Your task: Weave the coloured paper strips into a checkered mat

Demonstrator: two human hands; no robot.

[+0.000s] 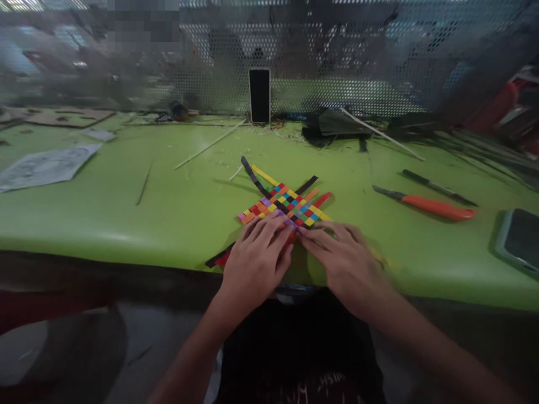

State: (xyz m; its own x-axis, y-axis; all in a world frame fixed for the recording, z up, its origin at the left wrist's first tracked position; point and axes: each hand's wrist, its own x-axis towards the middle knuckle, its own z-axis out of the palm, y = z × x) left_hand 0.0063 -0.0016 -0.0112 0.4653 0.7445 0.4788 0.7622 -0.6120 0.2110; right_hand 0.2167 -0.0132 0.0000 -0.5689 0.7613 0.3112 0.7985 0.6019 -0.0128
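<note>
A small woven mat of many-coloured strips (286, 205) lies on the green table (126, 207) near its front edge, with loose strip ends sticking out at its corners. My left hand (256, 261) lies flat on the mat's near left part, fingers stretched out and close together. My right hand (345, 261) rests beside it on the near right part, fingers extended towards the left hand, slightly smeared by motion. The fingertips of both hands meet at the mat's near edge and press on the strips there. The near part of the mat is hidden under my hands.
An orange-handled knife (425, 205) and a dark tool (438, 188) lie to the right, a phone (520, 238) at the far right edge. Another phone (260, 95) stands against the mesh wall. Paper sheets (46, 165) lie left; thin sticks (210, 146) and dark strips (337, 126) behind.
</note>
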